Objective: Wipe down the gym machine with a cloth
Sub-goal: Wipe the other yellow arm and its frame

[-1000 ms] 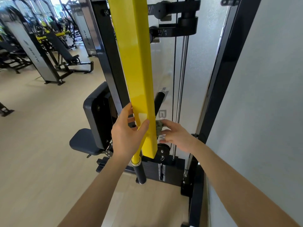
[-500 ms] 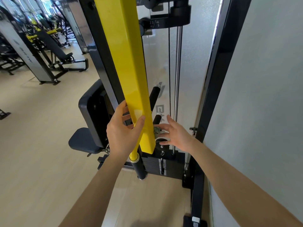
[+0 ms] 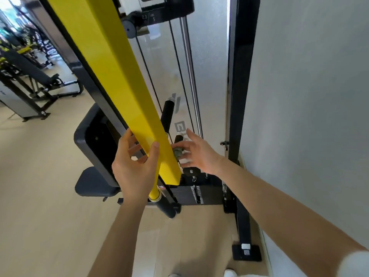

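A long yellow square arm of the gym machine slants down through the middle of the head view. My left hand grips its lower end, thumb on the front face and fingers behind it. Against the arm's right side my right hand presses a small grey-green cloth, thumb and fingers around the wad; most of the cloth is hidden by the arm and my palm. Below the arm a black handle sticks out.
The machine's dark seat and back pad stand to the left, the weight stack and cables behind. A black upright post and a grey wall close off the right. Other machines stand far left on the wooden floor.
The view has shifted downward and closer. My right hand with the cloth has slid slightly down along the arm's right side. My left hand keeps its grip on the yellow arm.
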Motion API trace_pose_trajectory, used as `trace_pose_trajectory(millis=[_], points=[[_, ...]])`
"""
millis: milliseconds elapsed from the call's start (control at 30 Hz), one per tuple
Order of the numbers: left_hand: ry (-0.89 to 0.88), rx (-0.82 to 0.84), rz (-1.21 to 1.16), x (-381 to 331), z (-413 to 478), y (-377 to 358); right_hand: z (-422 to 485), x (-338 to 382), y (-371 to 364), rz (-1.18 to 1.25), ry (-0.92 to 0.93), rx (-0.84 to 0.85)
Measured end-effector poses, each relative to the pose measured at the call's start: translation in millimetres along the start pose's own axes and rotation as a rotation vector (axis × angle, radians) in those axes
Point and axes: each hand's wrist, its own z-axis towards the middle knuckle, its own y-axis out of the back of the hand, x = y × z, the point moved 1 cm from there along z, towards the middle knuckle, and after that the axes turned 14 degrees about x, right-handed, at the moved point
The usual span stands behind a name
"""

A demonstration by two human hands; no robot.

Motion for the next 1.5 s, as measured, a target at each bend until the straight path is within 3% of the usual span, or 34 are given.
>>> trace_pose_trajectory(millis=[100, 333, 533, 833, 967, 1100, 1267, 1500], points=[[-0.010, 0.000, 0.024, 1, 0, 0, -1, -3, 9, 0.022, -0.061, -0.022], [-0.002, -0.003, 0.036, 2, 2, -1, 1, 37, 24, 0.225, -0.102, 0.138], [0.013, -0.003, 0.018, 2, 0, -1, -3, 10, 21, 0.126, -0.141, 0.114], [0.023, -0.018, 0.029, 6, 0, -2, -5, 24, 9, 0.235, 0.019, 0.103], [0.021, -0.012, 0.012, 7, -2, -3, -13, 1, 12, 0.183, 0.000, 0.017], [0.008, -0.009, 0.007, 8, -3, -3, -27, 29, 16, 0.127, 0.039, -0.037], [0.004, -0.010, 0.028, 5, -1, -3, -31, 94, 2, 0.077, 0.185, 0.044], [-0.053, -0.031, -0.025, -20, 12, 5, -22, 132, -21, -0.161, 0.032, 0.129]])
